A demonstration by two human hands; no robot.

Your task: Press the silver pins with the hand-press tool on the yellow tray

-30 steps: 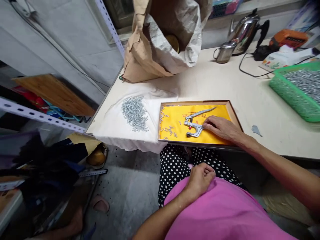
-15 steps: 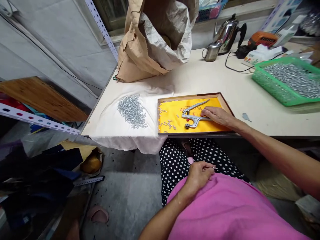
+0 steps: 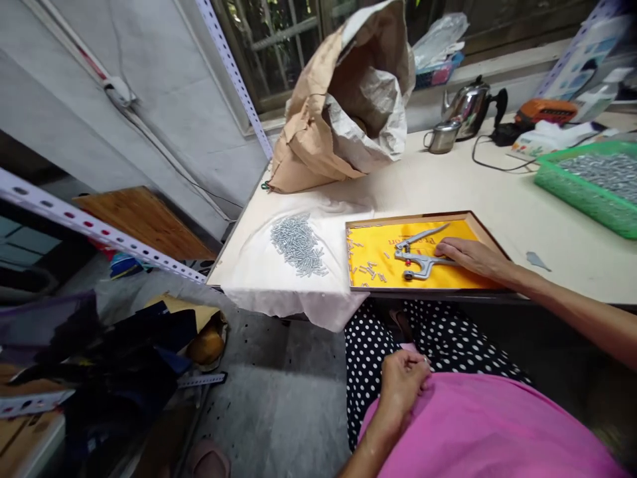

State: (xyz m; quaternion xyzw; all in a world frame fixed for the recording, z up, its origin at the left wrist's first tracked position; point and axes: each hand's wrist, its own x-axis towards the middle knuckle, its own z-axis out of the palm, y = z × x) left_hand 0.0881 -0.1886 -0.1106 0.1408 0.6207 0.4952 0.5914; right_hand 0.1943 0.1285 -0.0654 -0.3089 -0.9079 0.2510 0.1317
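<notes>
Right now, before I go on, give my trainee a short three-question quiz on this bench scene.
1. Which thing does the right hand touch? A) kettle B) metal pliers C) green basket
2. True or false: the left hand grips the metal pliers.
3. Fill in: the loose pile of small metal pieces lies on a white ____, beside the tray.
Key: 1 B; 2 false; 3 cloth.

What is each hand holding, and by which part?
Right hand lies flat on the pliers' lower handle, without a closed grip. Left hand is curled; contents hidden.
</notes>
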